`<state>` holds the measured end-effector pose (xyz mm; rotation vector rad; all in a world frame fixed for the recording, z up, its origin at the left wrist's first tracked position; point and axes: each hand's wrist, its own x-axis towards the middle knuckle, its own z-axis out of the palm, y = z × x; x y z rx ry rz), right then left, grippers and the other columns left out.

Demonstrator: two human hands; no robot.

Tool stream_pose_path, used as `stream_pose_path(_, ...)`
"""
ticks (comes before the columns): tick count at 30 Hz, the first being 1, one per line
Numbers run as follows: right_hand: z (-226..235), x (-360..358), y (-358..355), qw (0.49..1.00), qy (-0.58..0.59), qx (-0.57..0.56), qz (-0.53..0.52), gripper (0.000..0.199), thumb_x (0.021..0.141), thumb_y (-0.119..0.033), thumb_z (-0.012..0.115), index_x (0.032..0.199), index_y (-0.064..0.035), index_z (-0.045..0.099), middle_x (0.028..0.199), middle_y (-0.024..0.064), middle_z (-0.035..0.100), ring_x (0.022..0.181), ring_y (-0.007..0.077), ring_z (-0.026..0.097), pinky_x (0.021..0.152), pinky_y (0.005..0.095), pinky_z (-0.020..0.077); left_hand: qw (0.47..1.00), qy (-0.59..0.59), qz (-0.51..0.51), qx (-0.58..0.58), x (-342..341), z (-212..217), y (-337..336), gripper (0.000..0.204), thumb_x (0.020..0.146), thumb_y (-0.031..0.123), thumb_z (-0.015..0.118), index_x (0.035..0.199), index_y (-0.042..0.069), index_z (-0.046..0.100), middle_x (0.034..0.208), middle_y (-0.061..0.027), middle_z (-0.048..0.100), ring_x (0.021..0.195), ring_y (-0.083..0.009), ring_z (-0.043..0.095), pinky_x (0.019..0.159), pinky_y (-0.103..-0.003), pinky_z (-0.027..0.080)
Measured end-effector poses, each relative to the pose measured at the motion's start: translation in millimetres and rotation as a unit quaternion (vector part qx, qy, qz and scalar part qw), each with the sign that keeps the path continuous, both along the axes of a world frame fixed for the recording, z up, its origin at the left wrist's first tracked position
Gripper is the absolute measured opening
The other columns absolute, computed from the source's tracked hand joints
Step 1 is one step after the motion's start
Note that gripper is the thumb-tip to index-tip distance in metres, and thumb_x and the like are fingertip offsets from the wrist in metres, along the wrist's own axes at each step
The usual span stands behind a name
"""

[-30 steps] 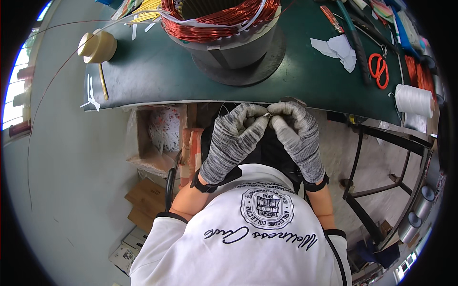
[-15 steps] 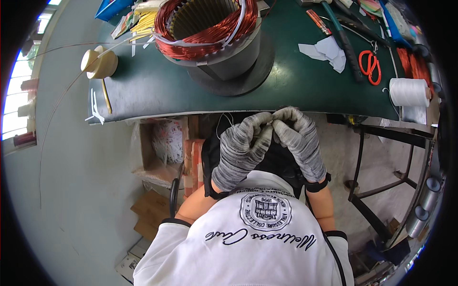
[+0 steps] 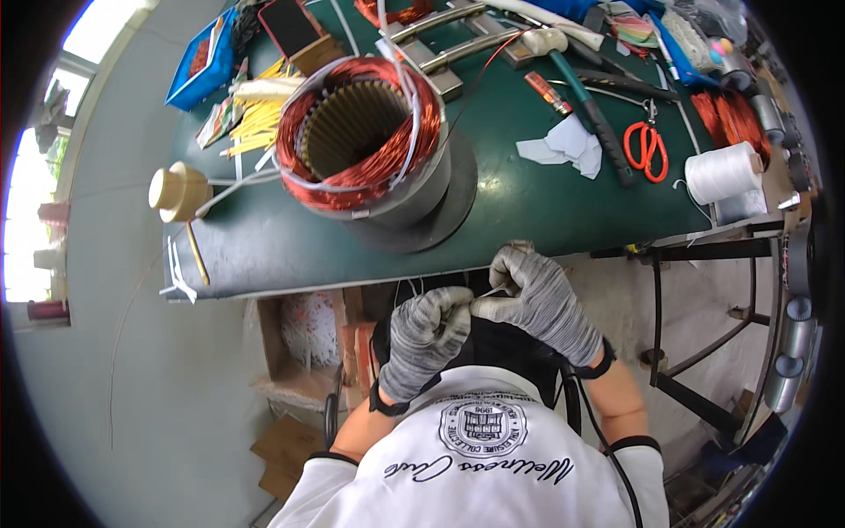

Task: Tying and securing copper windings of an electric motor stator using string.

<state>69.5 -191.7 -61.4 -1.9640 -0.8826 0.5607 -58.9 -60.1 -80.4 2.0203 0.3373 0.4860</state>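
Gloves of grey knit cover both our hands, which meet just below the near edge of the green table (image 3: 264,251): our left hand (image 3: 429,334) is curled into a loose fist, and our right hand (image 3: 537,295) pinches a thin pale thread (image 3: 493,290) between thumb and forefinger, the two hands touching at the fingertips. Above them on the table stands a motor stator (image 3: 361,141) wound with copper wire and tied with white cord. To our right lie orange-handled scissors (image 3: 647,145), scraps of white paper (image 3: 563,145) and a white spool of thread (image 3: 723,172). At the far left corner sits a blue tray (image 3: 207,57), with yellow strips (image 3: 255,128) beside it and a cream roll of tape (image 3: 179,189) nearer us.
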Motion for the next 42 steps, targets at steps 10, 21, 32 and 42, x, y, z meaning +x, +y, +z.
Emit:
stream_pose_path(10,-35.0,230.4,53.7,0.861,-0.436,-0.241,-0.108,0.045,0.079,-0.024,0.059,0.121,-0.0147,0.045,0.108,0.0169,0.056,0.106,0.0303,0.052,0.09,0.0371,0.042,0.998,-0.052,0.022,-0.004,-2.5,-7.2,19.9,0.015,0.077,-0.007,0.052,0.083,0.003,0.06,0.094,-0.003,0.059,0.063,-0.0055,0.047,0.059,-0.018,0.039)
stream_pose_path(21,-23.3,105.3,29.2,0.936,-0.35,-0.036,-0.031,0.025,0.079,-0.016,0.057,0.103,-0.0096,0.055,0.097,0.0147,0.06,0.083,0.0304,0.06,0.069,0.037,0.0493,0.92,0.011,0.013,-0.392,-15.5,-5.3,28.3,0.007,0.087,0.01,0.045,0.091,0.006,0.048,0.086,-0.0111,0.062,0.051,-0.0014,0.039,0.047,-0.014,0.033)
stream_pose_path(32,-30.8,79.5,21.0,0.835,-0.506,-0.216,0.009,0.043,0.077,-0.015,0.059,0.12,-0.0162,0.054,0.104,0.0085,0.059,0.095,0.0262,0.056,0.082,0.0377,0.0456,0.883,0.015,0.0,-0.469,-4.7,0.8,30.7,0.017,0.087,0.018,0.049,0.096,0.004,0.047,0.066,0.001,0.044,0.051,-0.0028,0.034,0.043,-0.016,0.028)
stream_pose_path(42,-50.0,49.3,15.1,0.884,-0.459,-0.048,0.071,0.027,0.074,-0.011,0.056,0.1,-0.0052,0.058,0.09,0.0133,0.06,0.079,0.0234,0.059,0.071,0.0339,0.0478,0.877,-0.026,0.082,-0.473,-46.0,3.1,42.5,0.022,0.088,0.022,0.054,0.099,0.004,0.048,0.071,0.0034,0.044,0.057,-0.0012,0.037,0.046,-0.013,0.029)
